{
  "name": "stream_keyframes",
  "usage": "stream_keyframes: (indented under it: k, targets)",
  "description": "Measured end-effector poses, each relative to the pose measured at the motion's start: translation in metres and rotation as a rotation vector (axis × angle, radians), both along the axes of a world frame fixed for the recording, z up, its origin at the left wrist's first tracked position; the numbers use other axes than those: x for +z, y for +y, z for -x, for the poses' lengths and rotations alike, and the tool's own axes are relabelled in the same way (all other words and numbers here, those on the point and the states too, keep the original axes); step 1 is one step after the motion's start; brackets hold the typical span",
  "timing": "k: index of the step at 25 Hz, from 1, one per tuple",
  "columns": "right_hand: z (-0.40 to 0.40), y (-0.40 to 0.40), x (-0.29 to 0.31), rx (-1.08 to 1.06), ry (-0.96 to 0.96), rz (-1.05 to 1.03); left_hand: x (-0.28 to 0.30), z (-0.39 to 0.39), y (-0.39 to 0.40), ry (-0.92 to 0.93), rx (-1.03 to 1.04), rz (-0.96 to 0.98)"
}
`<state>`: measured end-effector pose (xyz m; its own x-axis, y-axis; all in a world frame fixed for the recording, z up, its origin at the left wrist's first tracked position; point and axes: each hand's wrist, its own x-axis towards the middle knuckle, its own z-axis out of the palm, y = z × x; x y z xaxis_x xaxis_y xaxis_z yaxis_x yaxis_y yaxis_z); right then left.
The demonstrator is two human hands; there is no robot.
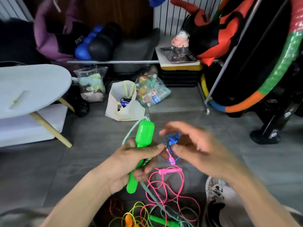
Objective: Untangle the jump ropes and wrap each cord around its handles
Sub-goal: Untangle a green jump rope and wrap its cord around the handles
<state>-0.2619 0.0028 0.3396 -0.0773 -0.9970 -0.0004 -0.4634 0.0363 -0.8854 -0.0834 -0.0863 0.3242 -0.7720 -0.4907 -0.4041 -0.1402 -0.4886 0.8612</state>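
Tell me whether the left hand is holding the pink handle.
No, the left hand grips the green handle, while the pink handle hangs free below the hands.
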Motion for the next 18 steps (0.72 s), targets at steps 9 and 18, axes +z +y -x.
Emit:
stream_keyframes:
  k: [9, 18]
  targets:
    - [0.078, -0.01, 0.002, -0.738, 0.486, 0.18, 0.003, -0.005, -0.021, -0.03, 0.068, 0.127]
    - [-0.012, -0.012, -0.016, 0.056, -0.089, -0.054, 0.006, -0.002, -0.015, -0.002, 0.024, 0.095]
